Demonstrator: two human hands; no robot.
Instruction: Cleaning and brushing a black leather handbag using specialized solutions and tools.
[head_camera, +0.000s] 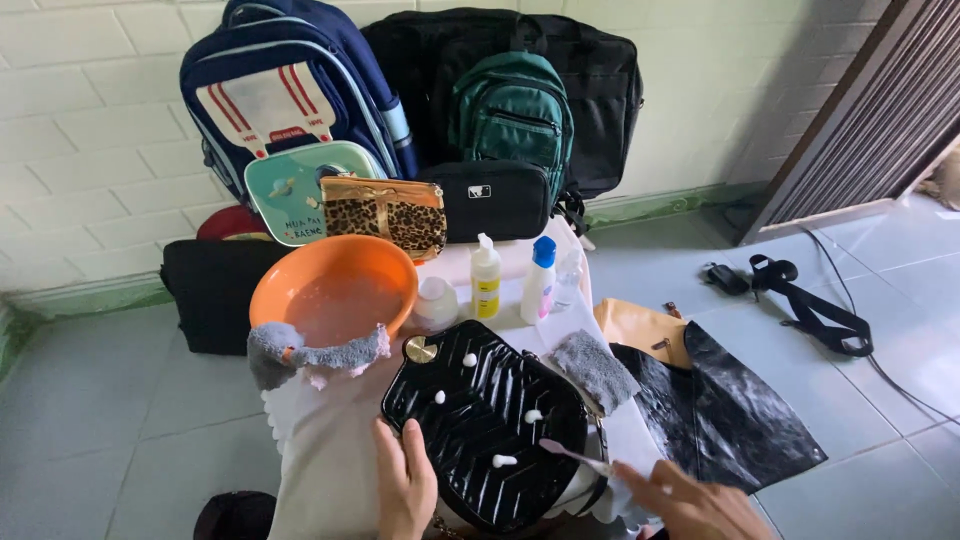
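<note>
Black quilted handbag (485, 430) flat on tabletop (330, 450), dotted with white cream | left hand (405, 485) spread flat, steadying bag edge | right hand (690, 505) pinching toothbrush (572, 455), bristles on bag | advise: keep bag braced, use light short strokes across dabs.

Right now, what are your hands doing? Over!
Left hand steadies black quilted bag. Right hand holds toothbrush on it. White cream dabs on bag. Nothing in the way.

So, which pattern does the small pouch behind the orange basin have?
A leopard print, brown with dark spots, on the pouch; the head view shows it clearly.
</note>
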